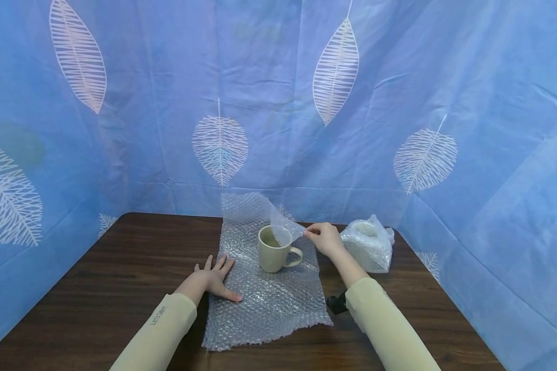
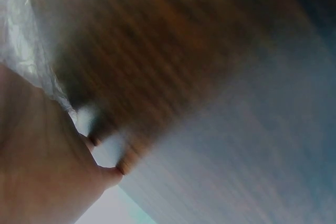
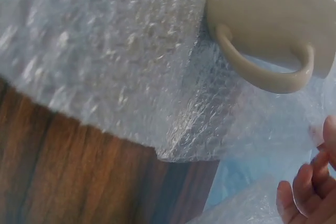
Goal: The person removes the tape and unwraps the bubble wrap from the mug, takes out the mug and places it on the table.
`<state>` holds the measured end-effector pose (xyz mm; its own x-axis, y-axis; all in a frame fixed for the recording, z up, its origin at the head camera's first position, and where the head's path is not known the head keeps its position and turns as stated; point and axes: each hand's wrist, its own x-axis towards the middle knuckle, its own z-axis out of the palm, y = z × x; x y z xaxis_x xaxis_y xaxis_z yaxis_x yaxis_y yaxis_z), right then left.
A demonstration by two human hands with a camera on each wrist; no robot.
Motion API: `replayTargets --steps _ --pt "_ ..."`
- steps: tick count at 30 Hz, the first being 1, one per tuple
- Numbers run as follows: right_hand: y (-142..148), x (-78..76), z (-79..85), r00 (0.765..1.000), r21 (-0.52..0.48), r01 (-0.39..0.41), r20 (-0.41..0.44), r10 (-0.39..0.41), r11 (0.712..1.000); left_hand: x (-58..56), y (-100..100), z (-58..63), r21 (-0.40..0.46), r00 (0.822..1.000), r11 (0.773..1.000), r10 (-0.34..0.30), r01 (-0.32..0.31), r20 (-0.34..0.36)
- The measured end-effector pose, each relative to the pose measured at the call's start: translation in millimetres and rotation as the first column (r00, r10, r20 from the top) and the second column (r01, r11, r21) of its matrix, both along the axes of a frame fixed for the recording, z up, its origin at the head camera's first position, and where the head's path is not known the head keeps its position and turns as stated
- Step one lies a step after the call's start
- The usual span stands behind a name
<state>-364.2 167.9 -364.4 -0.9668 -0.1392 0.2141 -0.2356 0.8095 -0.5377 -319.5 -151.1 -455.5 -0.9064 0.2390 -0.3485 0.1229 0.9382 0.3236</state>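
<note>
A cream mug (image 1: 272, 256) stands upright on a sheet of bubble wrap (image 1: 278, 309), its handle toward the right. My left hand (image 1: 215, 280) lies with fingers spread on the sheet's left edge, and in the left wrist view the fingertips reach onto the dark wood. My right hand (image 1: 326, 238) pinches the far right corner of the bubble wrap, lifted and drawn over the mug's rim. The right wrist view shows the mug (image 3: 268, 19) from its handle side, with the fingers (image 3: 304, 187) of that hand at the lower right.
A bundle in bubble wrap (image 1: 368, 245) sits at the back right of the dark wooden table (image 1: 120, 278). A black object (image 1: 337, 303) lies by the right sleeve. Blue leaf-patterned cloth (image 1: 269, 103) hangs behind and at both sides.
</note>
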Motion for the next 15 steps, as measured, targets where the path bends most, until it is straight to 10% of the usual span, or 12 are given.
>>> replayTargets --steps 8,15 --pt "-1.1 -5.8 -1.5 0.990 -0.255 0.041 0.139 -0.006 0.966 1.7 0.8 3.7 -0.008 1.000 1.000 -0.006 0.006 0.003" --pt "-3.7 -5.8 -8.7 0.996 -0.225 0.020 0.088 0.000 0.974 -1.0 0.5 0.2 -0.002 1.000 1.000 -0.006 0.006 -0.008"
